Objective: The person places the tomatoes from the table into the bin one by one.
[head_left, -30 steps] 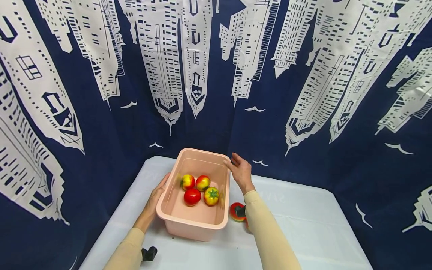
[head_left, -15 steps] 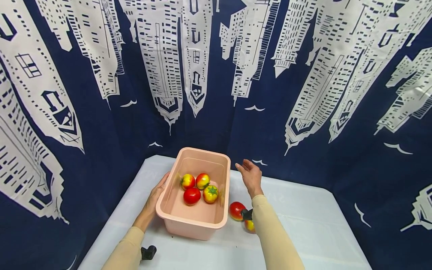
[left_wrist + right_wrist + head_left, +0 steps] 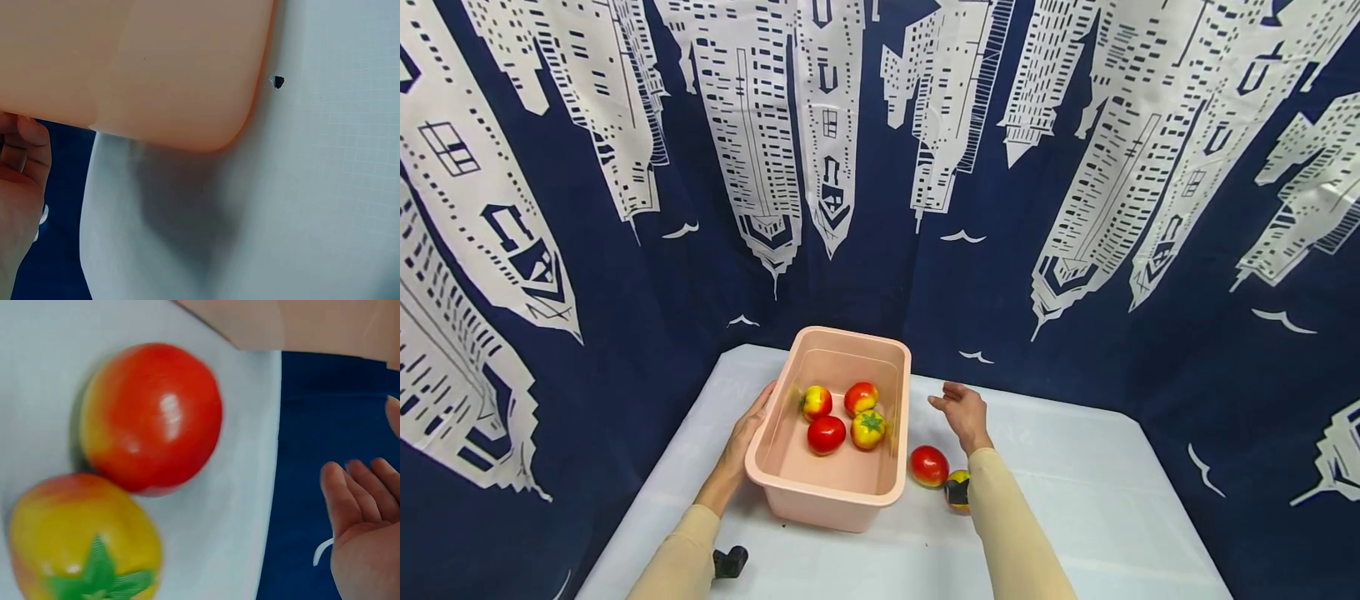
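Observation:
My left hand (image 3: 744,439) holds the outer left side of a pink plastic bin (image 3: 820,507); its fingers (image 3: 34,132) look bent against the wall, partly hidden. Inside the bin lie two red-and-yellow tomatoes (image 3: 816,402), (image 3: 861,399), a red tomato (image 3: 826,435) and a yellow tomato (image 3: 868,430) with a green calyx; they look like toys. My right hand (image 3: 966,415) hovers right of the bin, fingers loosely bent, holding nothing. On the table nearer me sit a red tomato (image 3: 153,419) and a yellow one (image 3: 84,537), touching or nearly so; my right wrist gear partly covers the yellow one in the head view.
A pale cloth covers the table (image 3: 1075,500). Behind it hangs a dark blue curtain (image 3: 865,292) printed with white buildings. A small dark speck (image 3: 277,82) lies close to the bin. Black camera mounts (image 3: 730,562) stick out from both wrists.
My right hand has left the bin's right rim and moved right and toward me. One red-and-yellow tomato in the bin has shifted slightly right. My left hand stays at the bin.

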`<control>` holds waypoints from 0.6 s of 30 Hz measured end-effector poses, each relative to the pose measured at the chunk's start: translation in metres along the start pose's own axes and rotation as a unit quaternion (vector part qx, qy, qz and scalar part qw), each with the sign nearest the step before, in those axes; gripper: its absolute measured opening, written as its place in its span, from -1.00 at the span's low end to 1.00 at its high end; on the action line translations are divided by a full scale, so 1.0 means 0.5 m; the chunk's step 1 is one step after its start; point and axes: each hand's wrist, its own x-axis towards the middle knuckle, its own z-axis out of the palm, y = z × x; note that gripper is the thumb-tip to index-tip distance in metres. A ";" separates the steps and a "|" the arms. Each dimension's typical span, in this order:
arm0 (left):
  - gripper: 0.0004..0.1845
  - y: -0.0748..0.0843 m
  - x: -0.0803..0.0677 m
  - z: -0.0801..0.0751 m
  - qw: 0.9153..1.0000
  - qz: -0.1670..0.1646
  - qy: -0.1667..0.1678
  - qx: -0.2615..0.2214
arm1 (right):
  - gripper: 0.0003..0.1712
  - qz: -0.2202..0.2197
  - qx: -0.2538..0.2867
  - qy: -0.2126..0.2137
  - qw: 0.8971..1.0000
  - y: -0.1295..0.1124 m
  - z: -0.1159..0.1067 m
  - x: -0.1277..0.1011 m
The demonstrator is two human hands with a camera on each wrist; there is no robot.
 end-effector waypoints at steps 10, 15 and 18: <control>-0.39 0.000 0.000 0.003 1.000 -0.001 0.005 -0.002 | -0.37 0.081 -0.038 -0.073 0.993 0.070 -0.007 -0.019; -0.38 0.001 0.001 0.003 1.000 -0.007 0.003 -0.005 | -0.40 0.114 -0.053 -0.088 0.988 0.091 -0.009 -0.031; -0.38 0.002 0.001 0.002 1.000 -0.010 0.004 -0.004 | -0.39 0.115 -0.062 -0.102 0.986 0.100 -0.009 -0.037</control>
